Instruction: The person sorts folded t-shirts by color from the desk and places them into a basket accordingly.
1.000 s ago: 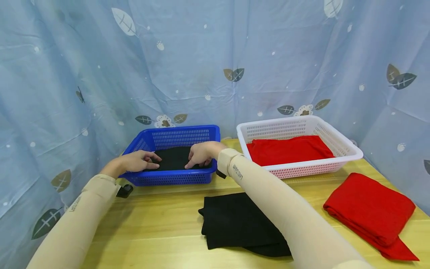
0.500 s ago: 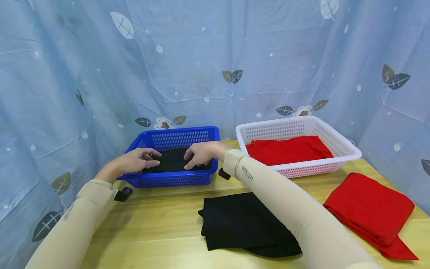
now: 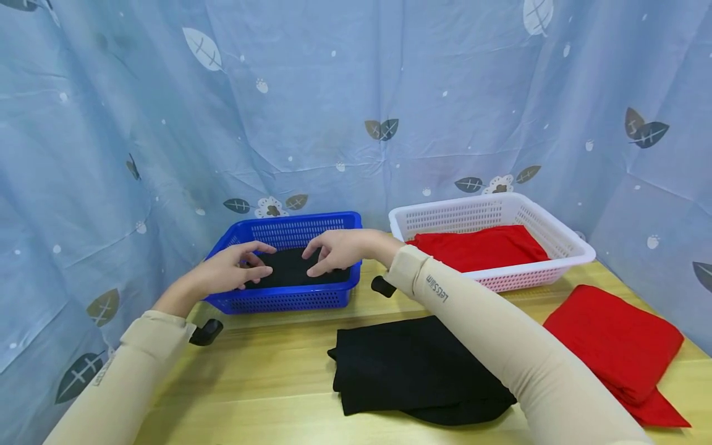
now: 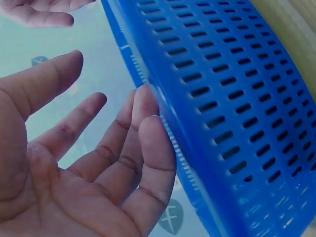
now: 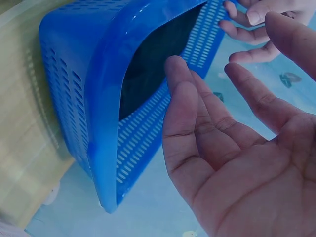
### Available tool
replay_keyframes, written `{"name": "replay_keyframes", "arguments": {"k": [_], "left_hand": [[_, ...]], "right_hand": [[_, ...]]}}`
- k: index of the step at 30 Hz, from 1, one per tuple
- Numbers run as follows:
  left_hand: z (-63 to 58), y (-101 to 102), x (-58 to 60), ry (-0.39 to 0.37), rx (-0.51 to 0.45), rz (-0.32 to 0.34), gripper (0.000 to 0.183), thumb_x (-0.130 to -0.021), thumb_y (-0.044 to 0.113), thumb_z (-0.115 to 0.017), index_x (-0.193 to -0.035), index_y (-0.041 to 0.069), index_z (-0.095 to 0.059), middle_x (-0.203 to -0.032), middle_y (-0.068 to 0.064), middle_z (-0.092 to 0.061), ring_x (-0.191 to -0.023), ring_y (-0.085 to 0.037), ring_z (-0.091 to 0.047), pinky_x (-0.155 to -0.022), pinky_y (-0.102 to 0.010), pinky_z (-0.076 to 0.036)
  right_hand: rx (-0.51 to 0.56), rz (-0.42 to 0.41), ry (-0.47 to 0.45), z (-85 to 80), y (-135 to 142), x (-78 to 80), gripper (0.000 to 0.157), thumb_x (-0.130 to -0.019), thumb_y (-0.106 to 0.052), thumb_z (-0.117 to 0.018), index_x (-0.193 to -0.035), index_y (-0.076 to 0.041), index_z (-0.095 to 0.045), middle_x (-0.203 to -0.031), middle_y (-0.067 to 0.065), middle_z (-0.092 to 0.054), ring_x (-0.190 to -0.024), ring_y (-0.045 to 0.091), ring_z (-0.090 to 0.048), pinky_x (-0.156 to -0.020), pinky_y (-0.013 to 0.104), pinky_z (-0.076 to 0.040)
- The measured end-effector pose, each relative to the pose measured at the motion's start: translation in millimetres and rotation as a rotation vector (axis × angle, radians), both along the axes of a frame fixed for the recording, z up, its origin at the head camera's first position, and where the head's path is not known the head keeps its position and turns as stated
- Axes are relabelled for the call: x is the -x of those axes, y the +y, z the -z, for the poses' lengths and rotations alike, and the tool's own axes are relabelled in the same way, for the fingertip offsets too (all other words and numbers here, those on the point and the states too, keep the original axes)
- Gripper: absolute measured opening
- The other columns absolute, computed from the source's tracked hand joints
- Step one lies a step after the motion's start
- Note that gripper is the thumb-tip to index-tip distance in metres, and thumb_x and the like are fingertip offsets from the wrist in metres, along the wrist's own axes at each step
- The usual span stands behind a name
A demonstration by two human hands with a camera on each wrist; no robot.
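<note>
A blue plastic basket (image 3: 289, 301) with slotted walls stands at the back left of the table, and a black folded cloth (image 3: 292, 266) lies inside it. Over the basket's left side hovers my left hand (image 3: 230, 267), its fingers loosely bent with nothing between them. My right hand (image 3: 342, 252) is above the basket's right part, thumb and fingers spread apart and holding nothing. Both wrist views show the palms bare, the left fingers (image 4: 157, 143) near the basket rim and the right fingers (image 5: 182, 113) in front of its opening.
A white basket (image 3: 575, 253) with a red cloth (image 3: 484, 247) in it stands to the right. Another black cloth (image 3: 411, 371) lies on the wooden table (image 3: 250, 383) in front, partly behind my right forearm. A folded red cloth (image 3: 623, 346) rests at the right edge.
Both hands have risen off the black cloth in the blue basket, and their fingers have loosened. The right forearm has shifted to the right. The cloths and baskets keep their places.
</note>
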State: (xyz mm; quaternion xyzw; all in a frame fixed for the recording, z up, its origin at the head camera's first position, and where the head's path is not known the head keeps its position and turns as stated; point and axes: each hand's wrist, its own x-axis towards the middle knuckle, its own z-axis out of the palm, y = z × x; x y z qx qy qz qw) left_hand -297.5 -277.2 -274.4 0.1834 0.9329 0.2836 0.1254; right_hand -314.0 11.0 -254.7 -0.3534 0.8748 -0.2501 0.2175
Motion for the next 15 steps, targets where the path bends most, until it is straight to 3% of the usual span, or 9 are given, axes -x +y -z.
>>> {"name": "replay_keyframes", "arguments": {"k": [7, 15], "left_hand": [[-3.2, 7, -9.6, 0.037, -0.029, 0.004, 0.054, -0.099, 0.042, -0.062, -0.146, 0.023, -0.045, -0.115, -0.016, -0.068, -0.093, -0.027, -0.065, -0.075, -0.038, -0.055], [-3.1, 17, -22.5, 0.054, -0.091, 0.015, 0.050, -0.099, 0.039, -0.062, -0.144, 0.024, -0.046, -0.116, -0.016, -0.067, -0.092, -0.028, -0.068, -0.080, -0.042, -0.057]], "right_hand": [[-0.007, -0.017, 0.088, -5.3, 16, -7.3, 0.051, -0.097, -0.042, -0.065, -0.143, -0.023, -0.054, -0.128, 0.002, -0.064, -0.116, 0.014, -0.060, -0.100, 0.033, -0.051], [0.024, 0.008, 0.092, -7.6, 38, -18.5, 0.053, -0.097, -0.043, -0.065, -0.144, -0.025, -0.052, -0.133, 0.000, -0.060, -0.123, 0.016, -0.056, -0.103, 0.037, -0.049]]}}
